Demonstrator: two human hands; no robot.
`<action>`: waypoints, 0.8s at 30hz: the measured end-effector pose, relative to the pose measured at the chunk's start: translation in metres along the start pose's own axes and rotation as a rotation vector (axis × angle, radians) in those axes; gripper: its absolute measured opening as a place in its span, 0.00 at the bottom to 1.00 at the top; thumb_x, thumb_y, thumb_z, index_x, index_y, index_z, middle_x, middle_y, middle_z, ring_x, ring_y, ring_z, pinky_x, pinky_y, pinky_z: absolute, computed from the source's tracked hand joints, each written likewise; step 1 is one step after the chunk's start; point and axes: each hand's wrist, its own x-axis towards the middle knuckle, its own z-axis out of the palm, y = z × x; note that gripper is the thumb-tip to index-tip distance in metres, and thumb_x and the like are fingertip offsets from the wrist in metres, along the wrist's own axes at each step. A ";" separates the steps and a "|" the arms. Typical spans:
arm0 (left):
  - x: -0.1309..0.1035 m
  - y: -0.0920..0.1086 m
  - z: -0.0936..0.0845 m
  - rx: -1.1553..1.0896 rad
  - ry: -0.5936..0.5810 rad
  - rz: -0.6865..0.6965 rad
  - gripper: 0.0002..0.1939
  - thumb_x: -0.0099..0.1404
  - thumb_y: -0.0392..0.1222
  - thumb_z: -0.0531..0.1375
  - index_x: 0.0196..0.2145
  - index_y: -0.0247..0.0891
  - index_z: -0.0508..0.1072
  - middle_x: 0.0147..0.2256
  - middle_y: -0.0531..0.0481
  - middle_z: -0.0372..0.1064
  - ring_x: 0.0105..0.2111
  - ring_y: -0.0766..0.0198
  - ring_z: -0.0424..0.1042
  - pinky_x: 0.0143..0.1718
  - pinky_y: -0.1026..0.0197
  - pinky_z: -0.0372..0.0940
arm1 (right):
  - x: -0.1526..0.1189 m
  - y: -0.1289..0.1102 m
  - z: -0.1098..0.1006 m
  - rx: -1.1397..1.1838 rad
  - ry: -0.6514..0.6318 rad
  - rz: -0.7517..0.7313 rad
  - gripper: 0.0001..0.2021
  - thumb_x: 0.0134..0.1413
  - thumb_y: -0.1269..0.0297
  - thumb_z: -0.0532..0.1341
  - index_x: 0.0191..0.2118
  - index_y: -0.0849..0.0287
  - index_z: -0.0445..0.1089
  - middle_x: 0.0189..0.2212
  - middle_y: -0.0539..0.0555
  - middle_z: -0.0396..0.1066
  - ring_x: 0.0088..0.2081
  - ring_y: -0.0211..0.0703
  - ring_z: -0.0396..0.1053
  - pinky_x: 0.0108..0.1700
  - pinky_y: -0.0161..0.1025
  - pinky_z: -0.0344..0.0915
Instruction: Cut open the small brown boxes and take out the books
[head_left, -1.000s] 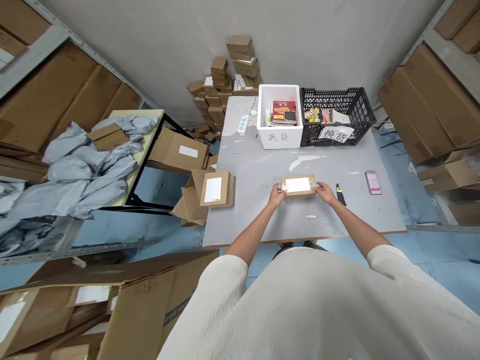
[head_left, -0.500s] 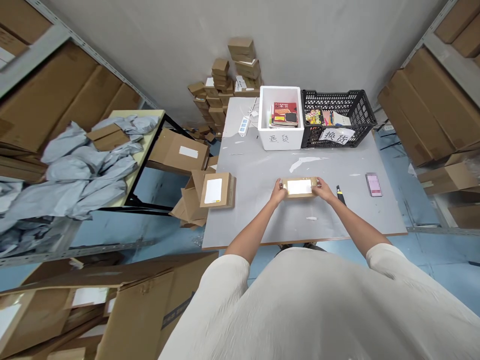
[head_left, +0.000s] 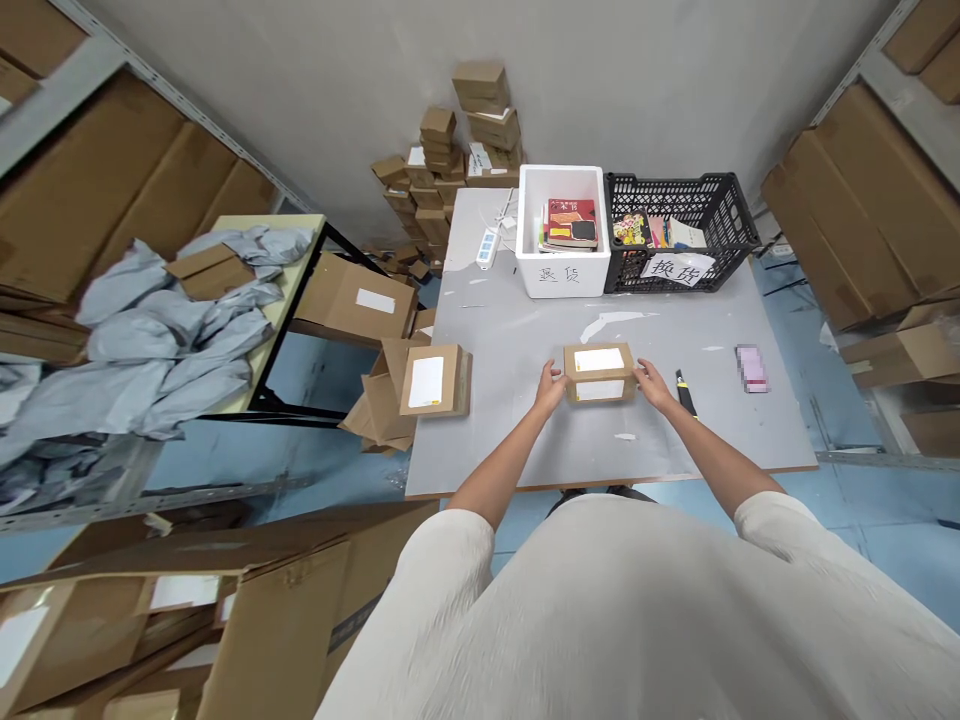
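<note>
A small brown cardboard box (head_left: 599, 374) rests on the grey table in front of me. White labels show on its upper face and on its near side. My left hand (head_left: 551, 388) is at the box's left end, with fingers apart and a slim gap to the cardboard. At the right end is my right hand (head_left: 654, 384), its fingers loosely spread and the tips at or very near the box edge. Just right of that hand lies a black and yellow utility knife (head_left: 685, 394).
Another labelled box (head_left: 436, 381) sits at the table's left edge. Toward the back stand a white foam bin (head_left: 561, 279) with books and a black crate (head_left: 679, 272). A phone (head_left: 751, 369) lies on the right, a power strip (head_left: 487, 249) at back left.
The box has turned so that a second labelled face shows. My hands have loosened from its ends and moved slightly apart.
</note>
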 end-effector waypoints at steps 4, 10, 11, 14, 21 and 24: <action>0.004 -0.021 -0.001 0.085 -0.053 -0.031 0.45 0.66 0.48 0.65 0.76 0.47 0.56 0.64 0.41 0.71 0.58 0.52 0.76 0.57 0.54 0.69 | -0.009 0.009 0.001 -0.028 -0.061 0.100 0.34 0.64 0.40 0.59 0.71 0.48 0.67 0.58 0.59 0.74 0.51 0.53 0.75 0.59 0.54 0.74; 0.008 -0.025 0.006 0.107 -0.051 -0.073 0.42 0.71 0.53 0.62 0.77 0.41 0.56 0.62 0.38 0.75 0.62 0.49 0.74 0.65 0.51 0.64 | -0.012 0.005 0.003 -0.026 -0.093 0.119 0.30 0.62 0.47 0.62 0.66 0.54 0.72 0.59 0.61 0.77 0.54 0.55 0.75 0.65 0.56 0.69; 0.009 -0.021 0.007 0.103 -0.040 -0.065 0.40 0.72 0.53 0.61 0.77 0.41 0.56 0.63 0.38 0.74 0.64 0.50 0.73 0.67 0.51 0.62 | -0.011 0.002 0.004 -0.010 -0.082 0.106 0.29 0.62 0.48 0.62 0.65 0.54 0.72 0.60 0.61 0.76 0.56 0.55 0.75 0.65 0.56 0.68; 0.013 -0.009 0.011 0.074 0.000 -0.026 0.36 0.75 0.53 0.57 0.76 0.42 0.58 0.66 0.38 0.72 0.68 0.51 0.70 0.71 0.51 0.59 | -0.005 -0.010 0.005 0.043 -0.066 0.077 0.30 0.60 0.48 0.62 0.65 0.52 0.72 0.65 0.59 0.74 0.60 0.55 0.73 0.68 0.56 0.67; 0.012 0.004 0.013 -0.017 -0.032 -0.004 0.39 0.73 0.60 0.60 0.76 0.49 0.58 0.70 0.41 0.68 0.69 0.54 0.69 0.68 0.52 0.63 | -0.006 -0.034 0.008 0.195 -0.067 0.156 0.41 0.59 0.47 0.66 0.76 0.52 0.61 0.72 0.62 0.66 0.66 0.58 0.71 0.70 0.54 0.66; 0.009 0.010 0.012 -0.077 -0.053 0.018 0.38 0.76 0.59 0.57 0.77 0.48 0.56 0.71 0.40 0.67 0.69 0.52 0.68 0.67 0.50 0.64 | -0.008 -0.038 0.005 0.219 -0.024 0.182 0.46 0.59 0.45 0.67 0.79 0.48 0.55 0.72 0.61 0.65 0.67 0.59 0.70 0.71 0.55 0.66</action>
